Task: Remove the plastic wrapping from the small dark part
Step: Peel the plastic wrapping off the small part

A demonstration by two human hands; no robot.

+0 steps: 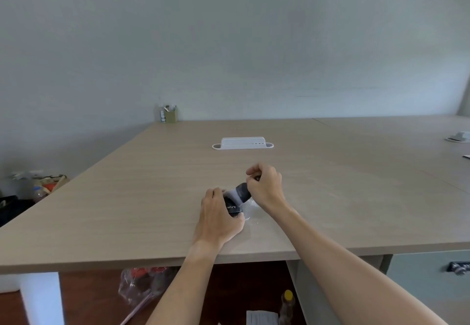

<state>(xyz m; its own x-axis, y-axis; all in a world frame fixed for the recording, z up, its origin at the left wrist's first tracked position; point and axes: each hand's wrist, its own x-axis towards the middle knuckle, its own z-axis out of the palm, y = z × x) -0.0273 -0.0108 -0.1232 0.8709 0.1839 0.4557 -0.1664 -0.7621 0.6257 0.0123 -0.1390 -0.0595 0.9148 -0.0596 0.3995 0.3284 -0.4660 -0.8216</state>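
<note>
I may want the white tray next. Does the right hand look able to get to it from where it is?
Probably yes, once freed: the right hand is closed on the small dark part, but only bare table lies between it and the white tray.

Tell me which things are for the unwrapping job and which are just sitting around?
For the job:
left hand
right hand
small dark part
plastic wrapping

Just sitting around:
white tray
pen holder
plastic bag under the table
</note>
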